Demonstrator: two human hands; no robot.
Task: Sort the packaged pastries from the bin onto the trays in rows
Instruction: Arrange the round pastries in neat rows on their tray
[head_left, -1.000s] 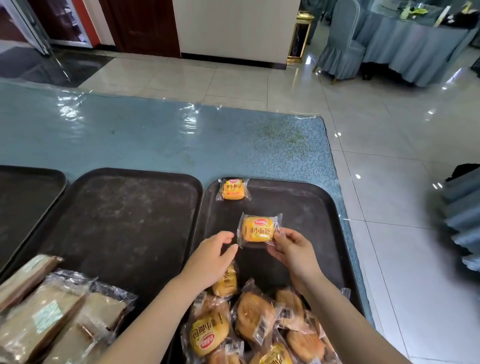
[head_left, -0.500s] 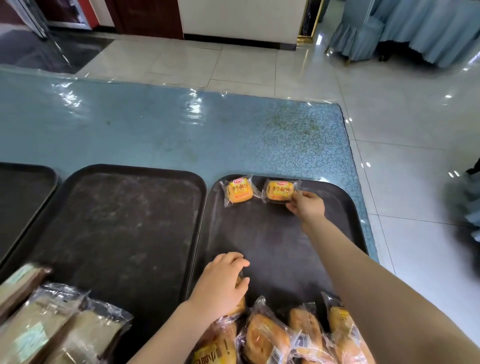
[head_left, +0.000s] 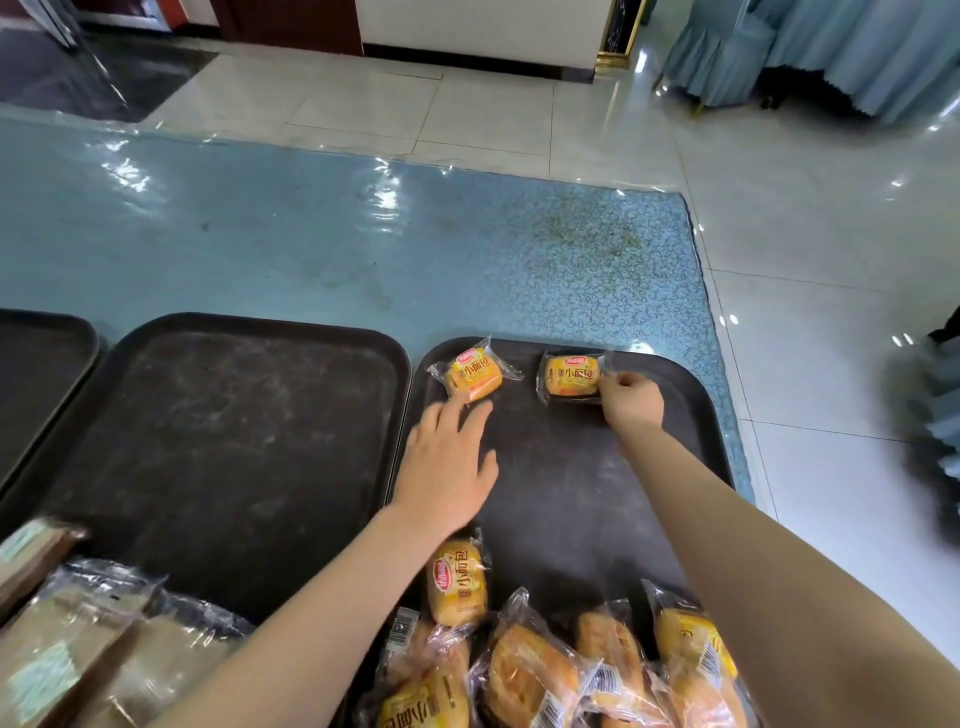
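Two small yellow wrapped pastries lie along the far edge of the right dark tray. My right hand pinches the right edge of the wrapper of the second pastry. The first pastry lies to its left. My left hand reaches forward over the tray with fingers spread, its fingertips at the near edge of that first pastry. A heap of wrapped pastries covers the tray's near end, with one single pastry at its top.
A second dark tray sits to the left, bare, and a third tray's corner shows at far left. Brown wrapped pastries lie at the bottom left. The trays rest on a blue plastic-covered table; tiled floor lies beyond on the right.
My left hand left the heap and moved forward to the first pastry. My right hand stays at the second pastry on the far edge, which now lies a little further right.
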